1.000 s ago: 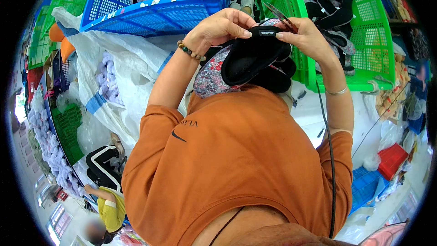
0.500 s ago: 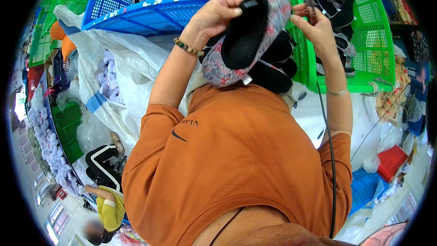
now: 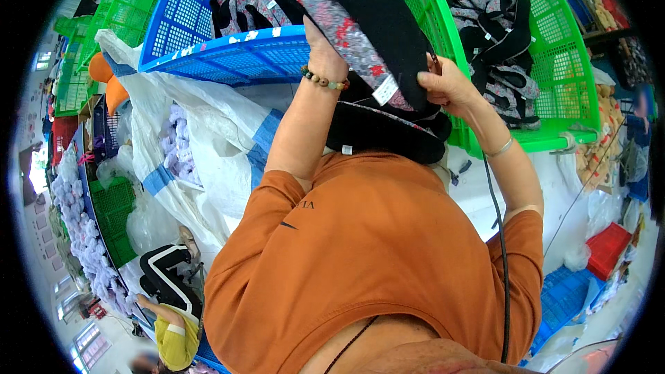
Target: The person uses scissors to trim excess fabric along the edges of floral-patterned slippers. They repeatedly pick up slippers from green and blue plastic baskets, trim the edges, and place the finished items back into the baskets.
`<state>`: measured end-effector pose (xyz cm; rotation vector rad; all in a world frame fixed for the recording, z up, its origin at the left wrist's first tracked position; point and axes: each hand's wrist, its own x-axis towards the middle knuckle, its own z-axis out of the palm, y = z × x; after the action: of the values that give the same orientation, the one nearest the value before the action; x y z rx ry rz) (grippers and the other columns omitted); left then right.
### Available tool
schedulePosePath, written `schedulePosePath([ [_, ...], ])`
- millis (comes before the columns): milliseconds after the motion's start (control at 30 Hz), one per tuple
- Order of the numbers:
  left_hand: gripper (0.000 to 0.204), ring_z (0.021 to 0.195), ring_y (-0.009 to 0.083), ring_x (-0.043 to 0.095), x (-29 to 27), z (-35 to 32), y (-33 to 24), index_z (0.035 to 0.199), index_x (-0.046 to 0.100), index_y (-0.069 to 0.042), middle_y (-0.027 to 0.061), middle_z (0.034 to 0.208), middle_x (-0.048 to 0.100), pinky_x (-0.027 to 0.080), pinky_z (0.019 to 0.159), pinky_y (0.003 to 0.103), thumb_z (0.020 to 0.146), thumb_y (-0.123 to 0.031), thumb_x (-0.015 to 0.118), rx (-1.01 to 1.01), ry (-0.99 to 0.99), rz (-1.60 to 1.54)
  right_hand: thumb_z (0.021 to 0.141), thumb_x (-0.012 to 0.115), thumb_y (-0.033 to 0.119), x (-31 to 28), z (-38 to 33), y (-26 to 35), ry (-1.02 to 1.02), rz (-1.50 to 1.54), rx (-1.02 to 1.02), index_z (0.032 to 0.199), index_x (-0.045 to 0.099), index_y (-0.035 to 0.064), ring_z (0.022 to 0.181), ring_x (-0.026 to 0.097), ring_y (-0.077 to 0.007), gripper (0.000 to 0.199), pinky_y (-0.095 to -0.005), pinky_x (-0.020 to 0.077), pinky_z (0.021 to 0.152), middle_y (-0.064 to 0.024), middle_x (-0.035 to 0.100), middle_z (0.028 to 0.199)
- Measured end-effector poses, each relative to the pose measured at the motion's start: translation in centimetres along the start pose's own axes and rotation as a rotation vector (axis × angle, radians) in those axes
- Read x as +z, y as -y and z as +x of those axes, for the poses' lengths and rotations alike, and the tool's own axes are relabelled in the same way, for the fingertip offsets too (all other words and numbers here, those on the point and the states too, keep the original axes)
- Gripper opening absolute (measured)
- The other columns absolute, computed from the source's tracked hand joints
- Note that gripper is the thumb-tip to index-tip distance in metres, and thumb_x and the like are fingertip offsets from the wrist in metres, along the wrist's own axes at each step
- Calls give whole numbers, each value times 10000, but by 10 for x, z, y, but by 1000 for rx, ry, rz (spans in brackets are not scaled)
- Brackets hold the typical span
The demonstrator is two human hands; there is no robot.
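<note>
A slipper (image 3: pixel 346 34) with a black sole and a grey, red-flowered side is raised in front of me, sole toward me. A white tag hangs at its near end. My left hand (image 3: pixel 324 55) grips it from the left, the fingers hidden behind it. At its near right end is my right hand (image 3: pixel 451 87), thumb and fingers closed round a small dark, thin tool (image 3: pixel 435 64) whose kind is unclear. The thumb is close to the slipper's edge. More black-soled slippers (image 3: pixel 388 135) lie below it, against my lap.
Ahead stands a blue crate (image 3: pixel 228 55) with slippers inside. On the right, a green crate (image 3: pixel 564 62) holds several more. White sacking (image 3: pixel 222 111) with blue stripes lies at left. A black cable (image 3: pixel 500 221) runs down my right side. Another person (image 3: pixel 173 339) sits at lower left.
The slipper has turned from its opening to its sole and now looks larger. My left hand has gone behind it; my right hand has moved down and left to its near end.
</note>
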<state>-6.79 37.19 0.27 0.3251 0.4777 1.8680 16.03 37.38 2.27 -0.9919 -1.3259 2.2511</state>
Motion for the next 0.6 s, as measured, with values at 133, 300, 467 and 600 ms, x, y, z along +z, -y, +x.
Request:
schedulePosePath([
  [133,441,1078,240,495,-46,10,-12,1195,499,-84,101,1175,534,389,943,369,949,-416,344,151,238,178,698,780,148,6,-10,25,-39,-195,-141,962,521,80,584,457,-25,376,-167,361,468,64,489,755],
  [300,320,861,254,550,-72,-9,-81,916,558,-54,118,930,529,475,770,375,911,-358,460,-523,869,-219,717,752,170,-23,-11,34,-99,-195,-316,976,613,20,779,562,-79,330,-211,455,727,-9,604,878],
  [467,662,1107,288,531,-52,-57,-85,1190,526,-1,178,1200,529,443,921,412,767,-501,619,-525,726,862,769,716,170,5,-13,40,-28,-477,-395,907,625,22,760,547,-59,222,-202,441,705,10,606,815],
  [600,676,1015,202,560,-2,-81,-56,1203,509,12,140,1071,597,444,869,320,706,-384,739,-319,773,1347,809,686,166,16,-5,35,34,-485,-473,905,620,16,755,547,-59,190,-190,437,690,9,607,812],
])
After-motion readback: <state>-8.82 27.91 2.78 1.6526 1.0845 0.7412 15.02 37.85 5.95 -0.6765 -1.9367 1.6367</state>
